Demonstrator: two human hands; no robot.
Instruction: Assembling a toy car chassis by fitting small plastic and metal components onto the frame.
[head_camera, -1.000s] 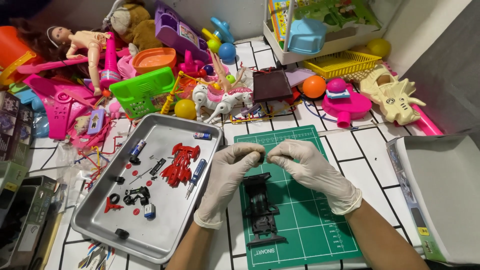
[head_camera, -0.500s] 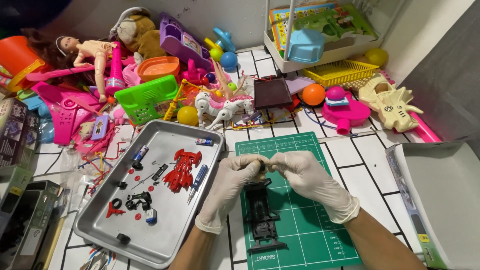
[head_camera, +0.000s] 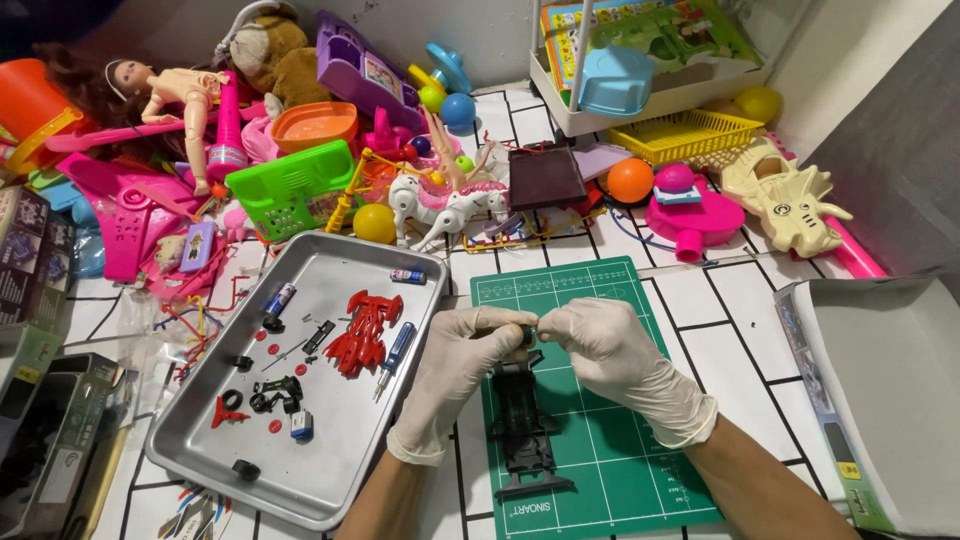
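Hands (head_camera: 535, 345) pinching black chassis (head_camera: 522, 425) front end, over green mat (head_camera: 640, 440)

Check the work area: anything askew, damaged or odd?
Nothing looks damaged. The black toy car chassis on the green mat is stripped; its red body shell and loose wheels lie in the metal tray.
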